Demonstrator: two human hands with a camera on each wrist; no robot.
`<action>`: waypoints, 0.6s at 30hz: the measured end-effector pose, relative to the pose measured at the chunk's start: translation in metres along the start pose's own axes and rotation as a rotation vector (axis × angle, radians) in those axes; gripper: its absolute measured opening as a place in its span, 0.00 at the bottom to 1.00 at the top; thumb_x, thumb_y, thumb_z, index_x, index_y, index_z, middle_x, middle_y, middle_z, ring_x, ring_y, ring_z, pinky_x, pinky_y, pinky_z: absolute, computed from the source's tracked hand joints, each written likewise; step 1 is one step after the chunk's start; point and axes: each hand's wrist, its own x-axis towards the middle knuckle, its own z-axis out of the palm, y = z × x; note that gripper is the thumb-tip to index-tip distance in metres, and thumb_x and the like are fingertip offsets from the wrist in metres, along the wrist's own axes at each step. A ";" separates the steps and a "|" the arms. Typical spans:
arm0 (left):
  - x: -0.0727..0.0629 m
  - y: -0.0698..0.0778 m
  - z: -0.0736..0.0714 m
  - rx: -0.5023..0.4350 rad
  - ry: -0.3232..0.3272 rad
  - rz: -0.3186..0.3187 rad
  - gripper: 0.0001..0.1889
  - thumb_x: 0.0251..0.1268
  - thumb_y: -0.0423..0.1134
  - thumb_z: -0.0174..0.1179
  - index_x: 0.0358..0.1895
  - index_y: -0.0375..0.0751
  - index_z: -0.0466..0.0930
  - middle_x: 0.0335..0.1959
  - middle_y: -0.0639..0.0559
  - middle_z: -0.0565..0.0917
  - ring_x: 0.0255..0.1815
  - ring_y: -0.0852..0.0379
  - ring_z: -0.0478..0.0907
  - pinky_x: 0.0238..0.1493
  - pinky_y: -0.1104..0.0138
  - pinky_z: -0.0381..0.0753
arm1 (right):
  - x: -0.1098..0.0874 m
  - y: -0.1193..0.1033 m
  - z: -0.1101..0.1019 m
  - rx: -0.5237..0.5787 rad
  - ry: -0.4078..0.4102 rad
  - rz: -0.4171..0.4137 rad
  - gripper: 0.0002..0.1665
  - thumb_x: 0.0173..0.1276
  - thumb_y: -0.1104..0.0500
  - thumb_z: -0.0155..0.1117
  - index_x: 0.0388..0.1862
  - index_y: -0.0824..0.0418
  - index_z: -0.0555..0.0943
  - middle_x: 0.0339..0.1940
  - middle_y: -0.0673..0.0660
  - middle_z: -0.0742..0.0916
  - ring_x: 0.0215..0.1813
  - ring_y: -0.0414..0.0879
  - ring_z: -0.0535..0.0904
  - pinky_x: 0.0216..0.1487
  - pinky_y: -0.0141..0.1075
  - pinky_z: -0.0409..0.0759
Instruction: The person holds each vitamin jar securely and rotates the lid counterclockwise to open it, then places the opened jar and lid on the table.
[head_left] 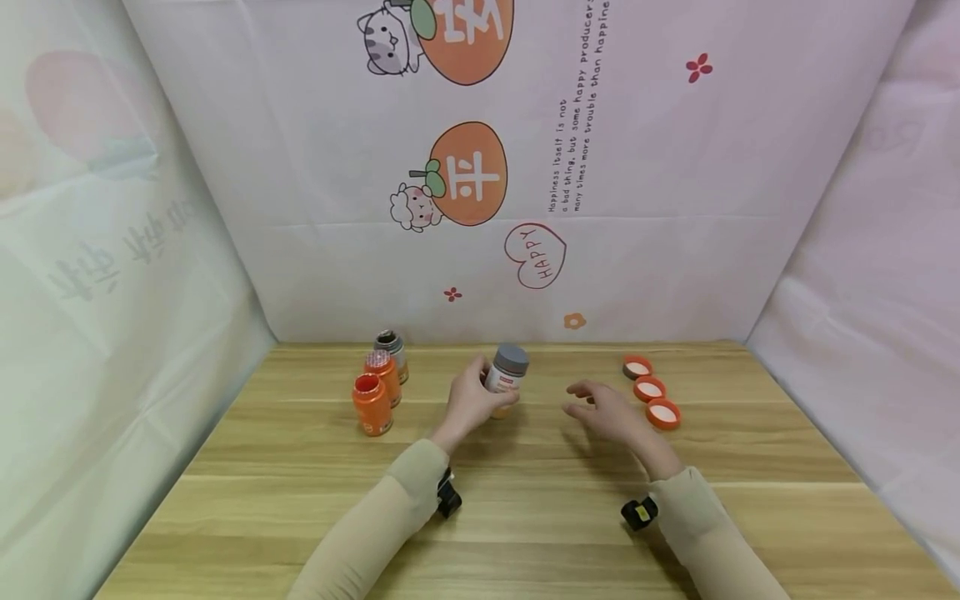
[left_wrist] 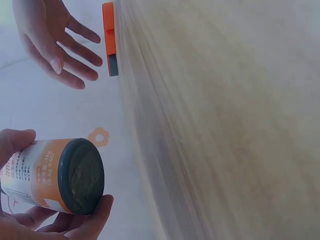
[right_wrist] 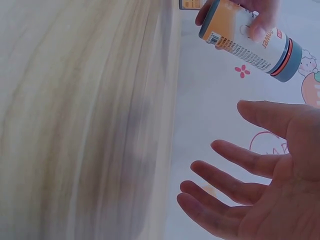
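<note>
A white-and-orange supplement bottle [head_left: 503, 381] with a grey screw cap [head_left: 512, 357] is in my left hand [head_left: 469, 397], thumb on one side and fingers on the other. In the left wrist view the bottle's dark base [left_wrist: 84, 176] faces the camera, raised off the table. From the right wrist view the bottle is tilted and its cap sits on the neck. My right hand [head_left: 613, 414] is above the table to the right of the bottle, holding nothing. Its fingers [right_wrist: 232, 182] are spread and slightly bent, palm toward the bottle.
Two orange bottles [head_left: 372, 406] and a grey-topped bottle [head_left: 395, 357] stand uncapped in a row at left. Three caps [head_left: 663, 414] lie upside down in a row on the right, just past my right hand. White printed sheets [head_left: 637, 250] wall the wooden table [head_left: 540, 517] at back and sides.
</note>
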 end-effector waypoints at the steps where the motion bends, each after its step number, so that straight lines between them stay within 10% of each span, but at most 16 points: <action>1: -0.001 0.001 0.000 0.000 -0.003 0.004 0.21 0.44 0.45 0.73 0.39 0.46 0.72 0.36 0.50 0.81 0.36 0.57 0.78 0.37 0.63 0.78 | 0.000 -0.001 0.000 0.002 0.001 0.000 0.32 0.69 0.43 0.56 0.61 0.64 0.74 0.59 0.67 0.79 0.60 0.63 0.74 0.56 0.54 0.73; 18: -0.021 0.004 -0.010 0.016 -0.054 -0.014 0.22 0.45 0.44 0.73 0.44 0.44 0.75 0.39 0.48 0.82 0.35 0.57 0.78 0.35 0.65 0.78 | -0.008 -0.016 -0.005 0.032 0.018 -0.038 0.31 0.69 0.42 0.56 0.60 0.62 0.75 0.59 0.63 0.80 0.61 0.61 0.74 0.57 0.54 0.74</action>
